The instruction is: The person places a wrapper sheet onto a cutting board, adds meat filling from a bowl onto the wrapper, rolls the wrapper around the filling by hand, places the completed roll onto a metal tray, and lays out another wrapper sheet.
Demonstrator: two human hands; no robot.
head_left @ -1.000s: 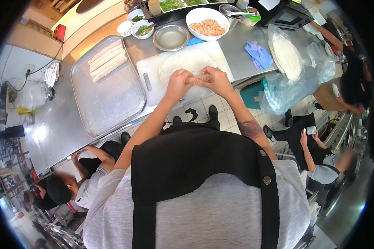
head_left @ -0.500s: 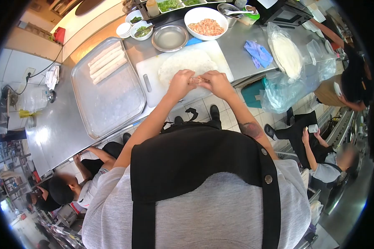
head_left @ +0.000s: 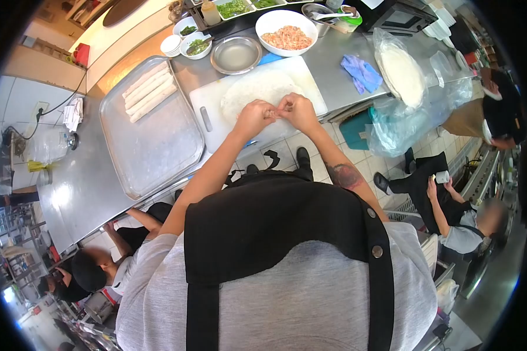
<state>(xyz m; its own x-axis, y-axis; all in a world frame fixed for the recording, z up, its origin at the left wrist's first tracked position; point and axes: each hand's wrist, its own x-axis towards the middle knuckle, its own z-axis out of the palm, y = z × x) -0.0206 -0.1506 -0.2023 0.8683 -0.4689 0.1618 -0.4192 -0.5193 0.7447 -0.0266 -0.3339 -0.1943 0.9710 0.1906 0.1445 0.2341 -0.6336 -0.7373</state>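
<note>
Upper L of frame: tray (head_left: 164, 155) on counter (head_left: 82, 175); rolls (head_left: 153, 105) parallel, long axes lower L to upper R. Upper ctr.: dough sheet (head_left: 255, 93) flat on wht. board (head_left: 311, 88), long axis approx. L-R, R end slightly higher. At its lower edge, L hand (head_left: 254, 120) and R hand (head_left: 300, 113), fingers pinching filling (head_left: 277, 114); mostly hidden, axis unclear.

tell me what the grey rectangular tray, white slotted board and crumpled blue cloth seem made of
Grey rectangular tray: probably metal; dull sheen, raised rim. White slotted board: likely plastic; smooth, no visible wood grain. Crumpled blue cloth: fabric or nonwoven wipe; soft matte folds, weave too small to tell.
</note>
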